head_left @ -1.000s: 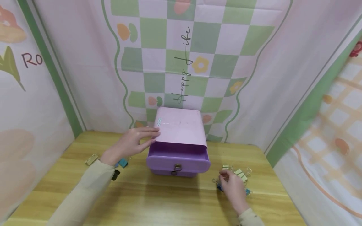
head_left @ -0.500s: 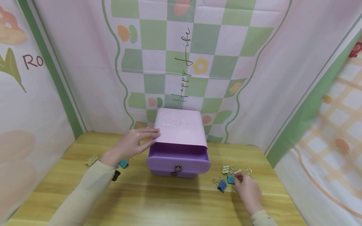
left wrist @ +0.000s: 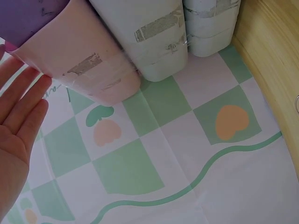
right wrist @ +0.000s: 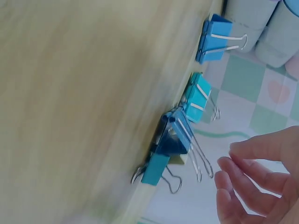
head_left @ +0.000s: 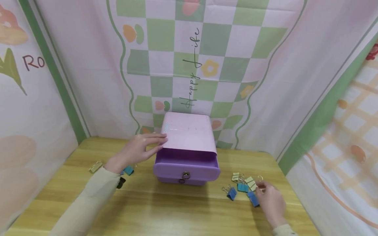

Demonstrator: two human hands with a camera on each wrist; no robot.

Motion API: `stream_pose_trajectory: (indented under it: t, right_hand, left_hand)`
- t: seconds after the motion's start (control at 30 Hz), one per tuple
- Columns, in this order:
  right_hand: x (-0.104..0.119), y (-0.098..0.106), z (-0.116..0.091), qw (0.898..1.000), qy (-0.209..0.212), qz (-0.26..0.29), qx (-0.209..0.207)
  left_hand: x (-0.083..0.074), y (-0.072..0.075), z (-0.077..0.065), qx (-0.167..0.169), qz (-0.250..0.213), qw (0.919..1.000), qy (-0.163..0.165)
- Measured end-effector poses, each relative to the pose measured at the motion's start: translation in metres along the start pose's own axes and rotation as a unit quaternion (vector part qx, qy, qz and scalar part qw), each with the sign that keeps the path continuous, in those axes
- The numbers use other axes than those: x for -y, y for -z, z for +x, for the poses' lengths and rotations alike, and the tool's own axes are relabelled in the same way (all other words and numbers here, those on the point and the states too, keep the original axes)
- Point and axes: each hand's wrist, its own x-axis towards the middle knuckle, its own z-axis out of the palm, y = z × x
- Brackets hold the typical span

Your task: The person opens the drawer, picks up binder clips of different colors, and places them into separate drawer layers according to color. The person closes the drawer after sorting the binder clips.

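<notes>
A small pink-topped drawer cabinet [head_left: 189, 132] stands at the middle of the table, its upper purple drawer [head_left: 200, 172] pulled partly out. My left hand [head_left: 137, 149] has its fingers extended against the cabinet's top left edge. Over the binder clips on the right, my right hand [head_left: 271, 201] hovers with thumb and fingers loosely bent; in the right wrist view nothing shows between them. Close to it lie a blue binder clip [head_left: 253, 199], a teal binder clip [head_left: 242, 187] and a yellow binder clip [head_left: 250, 183]. Another blue clip [head_left: 231, 194] and yellow clip [head_left: 236, 177] sit further left.
Left of the cabinet are a yellow binder clip [head_left: 95, 167] and a teal binder clip [head_left: 129, 170], with a blue one partly behind the left wrist. A patterned cloth [head_left: 189, 65] hangs behind the wooden table [head_left: 165, 209]. A small dark object [head_left: 120, 183] is beside the left cuff.
My right hand has moved rightward across the clips, uncovering the blue, teal and yellow ones. The left hand and the drawer have stayed put.
</notes>
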Motion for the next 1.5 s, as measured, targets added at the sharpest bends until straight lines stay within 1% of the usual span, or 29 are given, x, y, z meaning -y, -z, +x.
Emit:
stream_pose_trajectory:
  t: [0.07, 0.17, 0.5, 0.63, 0.77, 0.87, 0.93, 1.1, 1.2, 1.33, 1.5]
  right_hand:
    - [-0.004, 0.003, 0.0, 1.0, -0.006, -0.001, -0.002]
    - [-0.009, 0.008, 0.001, 1.0, -0.012, -0.003, 0.007]
    - [-0.027, 0.016, 0.001, 0.997, -0.035, -0.031, 0.069]
    - [-0.029, 0.019, 0.001, 0.993, -0.039, -0.035, 0.107]
    - [-0.029, 0.021, 0.002, 0.986, -0.051, -0.033, 0.156]
    - [-0.03, 0.021, 0.001, 0.983, -0.058, -0.022, 0.176]
    - [-0.03, 0.019, 0.0, 0.982, -0.058, -0.014, 0.179]
    - [-0.029, 0.018, -0.001, 0.983, -0.051, -0.001, 0.174]
    - [-0.029, 0.019, -0.001, 0.984, -0.046, -0.002, 0.172]
    - [-0.031, 0.022, -0.001, 0.983, -0.045, -0.01, 0.179]
    - [-0.033, 0.024, -0.001, 0.98, -0.056, -0.016, 0.192]
  left_hand:
    - [0.0, 0.0, 0.0, -0.002, -0.001, 1.0, -0.001]
    - [0.001, 0.0, 0.0, 0.0, -0.003, 1.0, 0.001]
    - [0.001, 0.0, 0.0, 0.004, -0.002, 1.0, 0.005]
    - [0.001, 0.0, 0.0, 0.001, -0.001, 1.0, 0.004]
    - [0.002, -0.001, 0.0, 0.002, 0.003, 1.0, 0.005]
    - [0.003, -0.001, -0.001, 0.005, 0.006, 0.9999, 0.007]
    - [0.003, -0.001, -0.001, 0.007, 0.006, 0.9999, 0.01]
    - [0.001, 0.0, 0.0, 0.006, 0.003, 0.9999, 0.008]
    - [0.001, 0.0, 0.0, 0.003, 0.002, 1.0, 0.004]
    - [0.002, -0.001, 0.0, 0.001, 0.003, 1.0, 0.002]
    - [0.002, -0.001, 0.0, 0.003, 0.003, 1.0, 0.002]
